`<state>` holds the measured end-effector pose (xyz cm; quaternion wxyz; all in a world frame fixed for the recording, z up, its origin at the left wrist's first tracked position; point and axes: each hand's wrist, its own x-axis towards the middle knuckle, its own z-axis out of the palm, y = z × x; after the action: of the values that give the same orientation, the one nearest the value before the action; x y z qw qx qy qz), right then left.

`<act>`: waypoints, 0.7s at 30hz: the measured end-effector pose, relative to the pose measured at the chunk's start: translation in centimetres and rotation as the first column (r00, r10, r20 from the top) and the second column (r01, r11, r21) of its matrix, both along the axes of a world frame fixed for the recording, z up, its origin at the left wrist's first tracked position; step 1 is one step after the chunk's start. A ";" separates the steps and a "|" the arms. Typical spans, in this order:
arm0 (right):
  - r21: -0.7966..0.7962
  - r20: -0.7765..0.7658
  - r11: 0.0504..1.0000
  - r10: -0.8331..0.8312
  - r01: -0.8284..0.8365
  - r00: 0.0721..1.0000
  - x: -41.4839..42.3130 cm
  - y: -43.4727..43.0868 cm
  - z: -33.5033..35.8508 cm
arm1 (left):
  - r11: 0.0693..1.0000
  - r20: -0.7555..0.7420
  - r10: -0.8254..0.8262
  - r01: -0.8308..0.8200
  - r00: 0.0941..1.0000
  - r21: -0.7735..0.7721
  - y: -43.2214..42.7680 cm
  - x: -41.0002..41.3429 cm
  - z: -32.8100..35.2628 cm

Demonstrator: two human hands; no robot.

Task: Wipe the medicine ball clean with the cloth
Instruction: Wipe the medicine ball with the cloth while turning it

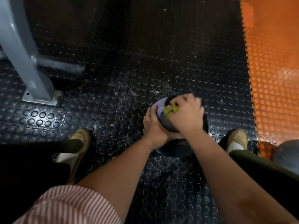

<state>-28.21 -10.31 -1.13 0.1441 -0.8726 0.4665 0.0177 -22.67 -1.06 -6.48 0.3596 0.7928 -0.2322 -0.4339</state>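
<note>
A dark medicine ball (167, 125) with a pale purple panel sits low over the black studded floor between my feet. My left hand (153, 126) cups the ball's left side, fingers curled round it. My right hand (188, 113) lies on top of the ball and grips a bunched yellow-green cloth (171, 109), which it presses against the ball's upper surface. The hand is blurred. Most of the ball's right half is hidden under my right hand and forearm.
A grey metal machine post (24, 50) with a bolted base plate stands at the left. Orange studded matting (273, 78) runs along the right. My two tan shoes (80, 143) flank the ball. A grey rounded object (288, 152) shows at the right edge.
</note>
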 end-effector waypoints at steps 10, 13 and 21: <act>0.089 0.080 0.968 -0.240 0.233 0.968 0.0 -2.0 -0.3 | 0.999 0.074 -0.028 0.027 0.997 0.019 -0.8 -0.5 -0.3; -0.012 -0.028 0.992 0.126 -0.126 0.992 1.5 1.3 -0.7 | 0.996 0.090 -0.062 0.056 0.994 0.075 -0.8 -0.2 -1.5; 0.025 0.010 0.999 0.032 -0.033 0.999 1.3 0.3 -0.4 | 0.999 0.061 0.052 -0.053 0.997 0.003 0.6 -0.2 -1.4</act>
<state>-26.88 -9.98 -1.55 0.1569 -0.8782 0.4513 0.0217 -22.86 -0.45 -7.88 0.3619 0.8122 -0.2211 -0.4005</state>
